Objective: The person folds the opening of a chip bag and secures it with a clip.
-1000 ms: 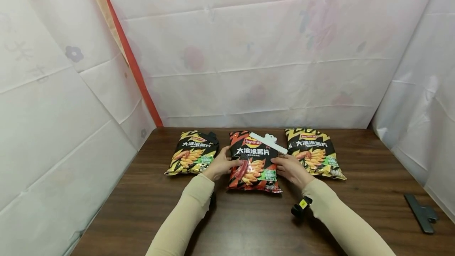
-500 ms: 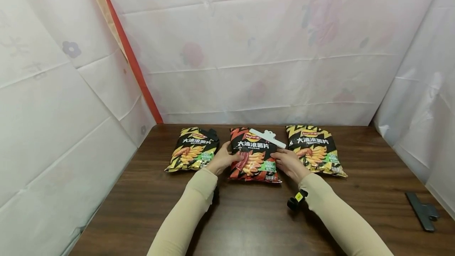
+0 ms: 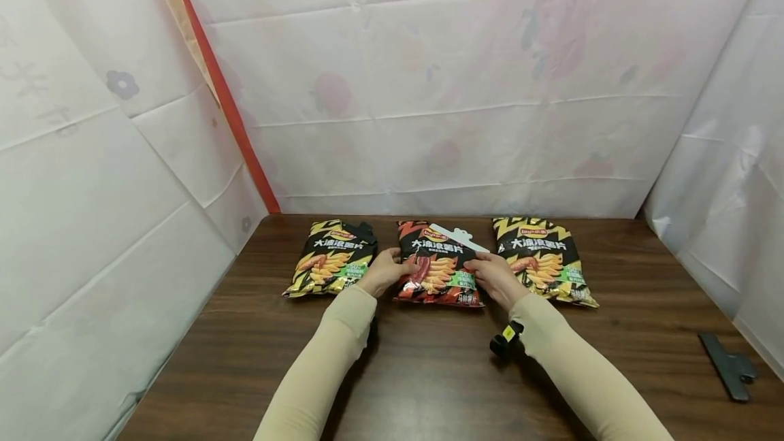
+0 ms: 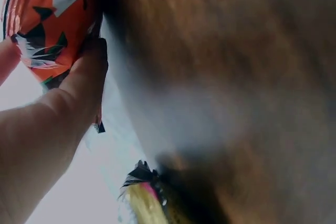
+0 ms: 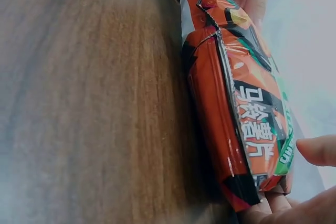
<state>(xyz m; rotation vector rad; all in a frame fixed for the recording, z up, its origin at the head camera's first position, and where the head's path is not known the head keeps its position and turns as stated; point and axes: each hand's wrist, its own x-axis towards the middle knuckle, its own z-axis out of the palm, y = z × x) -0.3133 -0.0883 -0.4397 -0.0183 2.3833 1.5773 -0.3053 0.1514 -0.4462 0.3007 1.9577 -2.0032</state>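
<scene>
A red and black bag of potato chips (image 3: 436,273) lies in the middle of the three bags, with a white clip (image 3: 461,237) slantwise over its top right corner. My left hand (image 3: 382,273) grips the bag's left side, thumb on the front; the left wrist view shows the fingers (image 4: 84,80) against the red wrapper. On the opposite side my right hand (image 3: 497,279) holds the bag's edge. In the right wrist view the fingers reach under the bag's corner, the thumb (image 5: 317,150) beside it. The undersides of the bag and hidden fingers cannot be seen.
To the left lies a yellow and black chip bag (image 3: 331,265) with a black clip (image 3: 361,232) at its top right corner. Another yellow bag (image 3: 542,261) lies to the right. A loose black clip (image 3: 727,366) rests near the right edge of the wooden table (image 3: 441,373).
The red bag has shifted back toward the rear wall, its front edge coming lower and farther away. Both hands moved with it, keeping hold. The view tilted slightly.
</scene>
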